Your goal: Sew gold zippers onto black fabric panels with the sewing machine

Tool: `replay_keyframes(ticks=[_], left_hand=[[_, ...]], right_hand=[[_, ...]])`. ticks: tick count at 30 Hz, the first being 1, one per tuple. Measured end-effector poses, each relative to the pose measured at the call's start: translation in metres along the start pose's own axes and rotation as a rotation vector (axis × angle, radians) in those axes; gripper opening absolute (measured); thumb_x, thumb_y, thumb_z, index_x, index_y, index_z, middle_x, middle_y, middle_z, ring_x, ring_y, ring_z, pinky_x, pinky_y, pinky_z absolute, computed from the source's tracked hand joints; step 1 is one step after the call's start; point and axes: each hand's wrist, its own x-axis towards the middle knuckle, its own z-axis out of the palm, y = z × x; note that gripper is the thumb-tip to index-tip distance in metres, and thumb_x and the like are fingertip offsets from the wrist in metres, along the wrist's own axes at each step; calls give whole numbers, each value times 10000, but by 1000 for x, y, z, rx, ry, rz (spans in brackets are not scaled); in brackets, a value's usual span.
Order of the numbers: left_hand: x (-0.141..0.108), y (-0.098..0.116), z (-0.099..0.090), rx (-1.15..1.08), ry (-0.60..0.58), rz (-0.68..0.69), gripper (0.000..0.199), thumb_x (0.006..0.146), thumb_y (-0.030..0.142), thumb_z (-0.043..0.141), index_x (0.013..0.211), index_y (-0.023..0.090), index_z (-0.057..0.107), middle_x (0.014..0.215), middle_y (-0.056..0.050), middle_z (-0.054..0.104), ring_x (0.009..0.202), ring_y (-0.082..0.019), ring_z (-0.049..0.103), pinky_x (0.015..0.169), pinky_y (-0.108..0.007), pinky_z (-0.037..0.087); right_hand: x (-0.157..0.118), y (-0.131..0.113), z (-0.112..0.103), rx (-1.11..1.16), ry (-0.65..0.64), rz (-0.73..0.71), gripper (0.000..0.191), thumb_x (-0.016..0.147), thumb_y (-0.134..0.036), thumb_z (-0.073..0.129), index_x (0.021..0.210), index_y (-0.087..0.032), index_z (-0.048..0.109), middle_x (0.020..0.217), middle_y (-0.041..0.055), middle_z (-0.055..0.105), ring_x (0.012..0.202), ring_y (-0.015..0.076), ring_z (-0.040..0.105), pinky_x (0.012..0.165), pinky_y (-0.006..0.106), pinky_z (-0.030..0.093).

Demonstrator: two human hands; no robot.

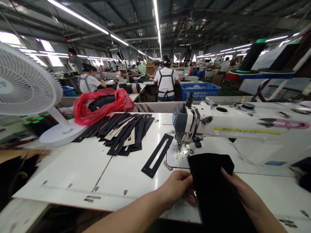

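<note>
Both my hands hold a long piece of black fabric [213, 191] at the front edge of the white table. My left hand [181, 189] pinches its left edge. My right hand [240, 191] grips the right side, thumb on top and the other fingers hidden behind the cloth. The fabric's upper end lies just in front of the sewing machine's needle area [182, 149]. To the left of the needle plate, a black frame-shaped strip with a long slot [157, 156] lies flat, apart from my hands.
A pile of black slotted strips [126, 132] lies left on the table [73, 174], beside a red plastic bag [97, 106] and a white fan [60, 129]. Pink-handled snips [289, 123] rest on the machine [255, 123]. Thread cones [252, 58] stand upper right; people sit beyond.
</note>
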Motion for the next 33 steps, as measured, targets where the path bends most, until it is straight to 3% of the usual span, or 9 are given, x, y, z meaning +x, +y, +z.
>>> replay_keyframes(ticks=[4,9,13,16,19,23,27,29,33], left_hand=[[4,-1,-4,208,110,21,500,759,646,505,676,153,486,534,-2,512,445,-124,512,458,-258,448],[0,3,-24,594,316,153,258,850,329,497,642,176,516,568,-8,520,620,-198,578,639,-325,460],[-12,9,-35,868,415,231,213,837,267,534,1020,175,589,861,-79,624,923,-286,579,865,-436,408],[-22,13,-41,1175,328,405,709,775,480,630,1358,196,343,1289,-140,496,1189,-320,452,995,-479,336],[-26,13,-45,1373,117,526,1028,649,727,597,1428,183,207,1476,-152,252,1356,-345,209,1095,-551,129],[-18,11,-45,1437,13,504,1042,682,773,493,1441,141,161,1496,-147,176,1379,-357,80,1072,-601,-57],[-10,11,-47,1510,21,507,1067,672,785,482,1439,117,163,1497,-154,159,1376,-374,46,1065,-604,-70],[-9,12,-49,1529,22,513,1107,653,801,480,1442,104,138,1500,-163,131,1377,-373,45,1071,-593,-64],[-7,13,-51,1563,18,512,1163,632,826,459,1444,79,90,1498,-192,101,1378,-369,26,1071,-580,-73]], right_hand=[[-6,-7,-3,-209,0,-53,420,773,-389,627,1148,-208,575,1022,95,677,959,284,629,883,424,496],[0,-21,-22,-946,232,-362,381,731,-530,604,943,-216,637,1020,80,679,964,312,618,921,446,458],[11,-17,-31,-1403,355,-560,399,745,-574,513,860,-206,613,916,96,693,884,328,636,832,471,486],[13,-10,-31,-1528,453,-576,432,753,-585,484,898,-187,571,899,119,683,837,316,645,765,440,508],[14,-1,-29,-1550,441,-603,480,795,-568,446,1047,-170,538,1020,123,660,909,290,634,809,404,498],[16,7,-34,-1669,531,-653,543,843,-535,390,1211,-145,469,972,135,669,825,313,647,711,433,514],[10,5,-27,-1948,710,-881,608,885,-473,345,1308,-38,385,953,229,637,772,368,621,631,490,490],[9,5,-12,-2016,646,-1115,554,905,-372,348,1328,-15,359,1086,260,586,952,374,578,764,506,471],[22,22,12,-2076,133,-1301,497,900,-236,373,1375,-95,335,1373,149,426,1282,266,360,1031,466,327]])
